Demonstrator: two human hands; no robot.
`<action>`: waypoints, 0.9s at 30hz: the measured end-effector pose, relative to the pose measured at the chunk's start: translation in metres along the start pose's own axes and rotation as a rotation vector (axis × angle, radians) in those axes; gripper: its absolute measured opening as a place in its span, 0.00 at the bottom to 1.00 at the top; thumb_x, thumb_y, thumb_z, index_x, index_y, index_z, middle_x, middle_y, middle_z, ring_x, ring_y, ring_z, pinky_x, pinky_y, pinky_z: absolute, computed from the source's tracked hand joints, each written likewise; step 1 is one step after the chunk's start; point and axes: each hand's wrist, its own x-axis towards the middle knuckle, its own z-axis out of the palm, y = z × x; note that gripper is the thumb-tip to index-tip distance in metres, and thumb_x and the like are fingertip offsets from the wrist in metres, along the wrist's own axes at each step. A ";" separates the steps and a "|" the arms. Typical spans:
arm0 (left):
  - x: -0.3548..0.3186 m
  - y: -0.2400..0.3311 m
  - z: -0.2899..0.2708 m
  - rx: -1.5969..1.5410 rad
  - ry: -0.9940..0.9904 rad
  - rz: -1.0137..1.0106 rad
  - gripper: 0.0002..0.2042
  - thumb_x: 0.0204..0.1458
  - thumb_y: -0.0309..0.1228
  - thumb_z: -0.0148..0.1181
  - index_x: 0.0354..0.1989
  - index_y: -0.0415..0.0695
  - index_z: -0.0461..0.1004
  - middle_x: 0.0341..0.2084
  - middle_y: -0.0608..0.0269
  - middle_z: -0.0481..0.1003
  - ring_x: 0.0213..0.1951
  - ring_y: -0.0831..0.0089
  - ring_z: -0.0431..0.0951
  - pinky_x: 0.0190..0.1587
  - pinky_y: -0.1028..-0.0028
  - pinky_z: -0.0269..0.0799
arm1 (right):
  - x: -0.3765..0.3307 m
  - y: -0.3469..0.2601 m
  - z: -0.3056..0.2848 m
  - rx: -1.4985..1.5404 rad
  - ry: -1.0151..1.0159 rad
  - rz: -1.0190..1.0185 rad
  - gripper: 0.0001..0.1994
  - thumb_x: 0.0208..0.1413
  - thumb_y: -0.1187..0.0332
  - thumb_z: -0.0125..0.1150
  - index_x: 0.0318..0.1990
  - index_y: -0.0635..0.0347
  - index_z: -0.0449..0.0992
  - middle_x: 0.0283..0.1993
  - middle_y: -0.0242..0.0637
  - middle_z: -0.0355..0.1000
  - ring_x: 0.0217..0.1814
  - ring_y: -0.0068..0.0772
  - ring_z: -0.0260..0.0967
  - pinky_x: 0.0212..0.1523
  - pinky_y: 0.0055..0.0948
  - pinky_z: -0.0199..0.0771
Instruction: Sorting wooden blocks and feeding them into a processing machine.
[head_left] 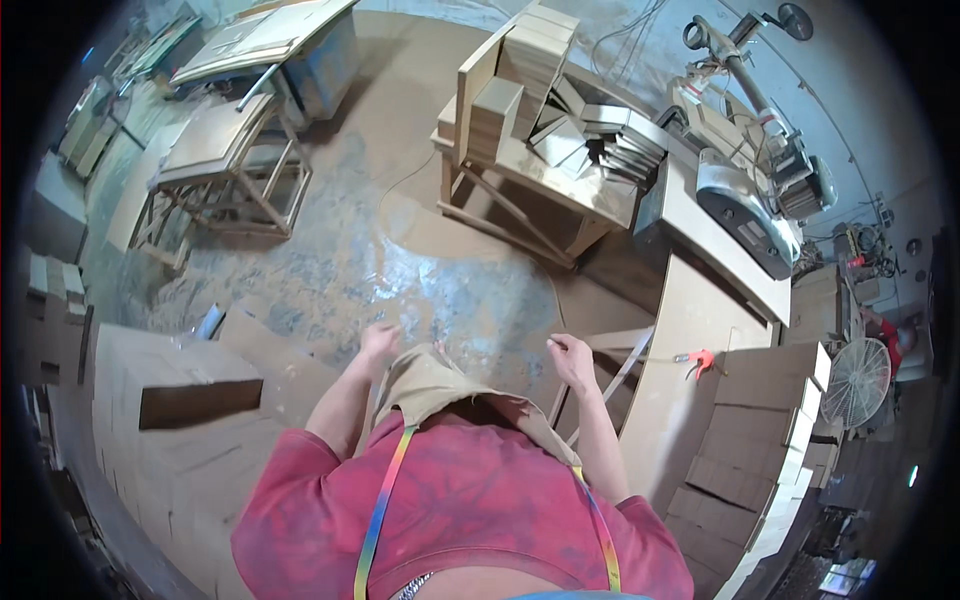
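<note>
Your two hands are held out in front of you, well apart, on either side of your tan apron (440, 385). Your left hand (379, 341) is near the apron's upper left edge, its fingers curled together; you show no object in it, but its inner side is too small and blurred to tell whether it pinches something thin or touches the cloth. Your right hand (572, 361) is farther from the apron, out to its right, with the fingers bent inward and the thumb side turned toward your middle. Nothing can be made out in that grasp either, and whether its fingertips meet cannot be told.

The apron hangs from rainbow-coloured straps (386, 510) over your red shirt (470, 490), its upper part bulging forward between your forearms. Past your hands lies a dusty, blotched floor (455, 300).

Just right of your right forearm is a long worktop (655, 375), which carries a red air gun (701, 362) and a stack of brown blocks (745, 425). Ahead, a wooden worktop (530, 180) bears boards and loosely piled wood pieces (620, 145), beside a grey machine (740, 205). To your left stands a large cardboard box (160, 375).
</note>
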 end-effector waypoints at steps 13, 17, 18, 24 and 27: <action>0.075 0.375 0.154 -0.511 -0.301 0.152 0.10 0.65 0.30 0.70 0.47 0.36 0.83 0.40 0.60 0.82 0.36 0.77 0.79 0.40 0.81 0.75 | 0.140 -0.041 -0.059 0.398 0.205 0.226 0.15 0.70 0.65 0.61 0.50 0.71 0.86 0.36 0.39 0.84 0.38 0.28 0.81 0.43 0.25 0.79; 0.118 0.399 0.185 -0.650 -0.087 0.152 0.14 0.63 0.29 0.72 0.52 0.33 0.82 0.45 0.56 0.82 0.40 0.76 0.79 0.43 0.79 0.78 | 0.217 -0.053 -0.031 0.511 0.144 0.150 0.18 0.71 0.61 0.65 0.56 0.69 0.83 0.42 0.40 0.83 0.44 0.31 0.81 0.46 0.26 0.79; 0.139 0.401 0.189 -0.645 -0.073 0.149 0.14 0.63 0.29 0.72 0.52 0.33 0.82 0.45 0.56 0.82 0.40 0.76 0.79 0.43 0.79 0.78 | 0.231 -0.057 -0.023 0.519 0.131 0.149 0.18 0.71 0.61 0.65 0.56 0.69 0.83 0.42 0.40 0.83 0.44 0.31 0.81 0.46 0.26 0.79; 0.215 0.357 0.226 -0.645 0.103 0.064 0.28 0.59 0.38 0.78 0.60 0.32 0.77 0.45 0.51 0.83 0.38 0.65 0.83 0.43 0.67 0.80 | 0.258 -0.060 0.007 1.127 0.306 0.447 0.25 0.70 0.55 0.70 0.64 0.66 0.77 0.50 0.42 0.79 0.51 0.36 0.79 0.50 0.32 0.81; 0.206 0.358 0.210 -0.563 0.203 0.052 0.22 0.59 0.36 0.77 0.54 0.35 0.78 0.43 0.55 0.83 0.36 0.67 0.83 0.41 0.68 0.81 | 0.276 -0.085 0.016 1.484 0.294 0.559 0.28 0.69 0.51 0.73 0.64 0.64 0.75 0.52 0.42 0.77 0.53 0.37 0.76 0.52 0.37 0.81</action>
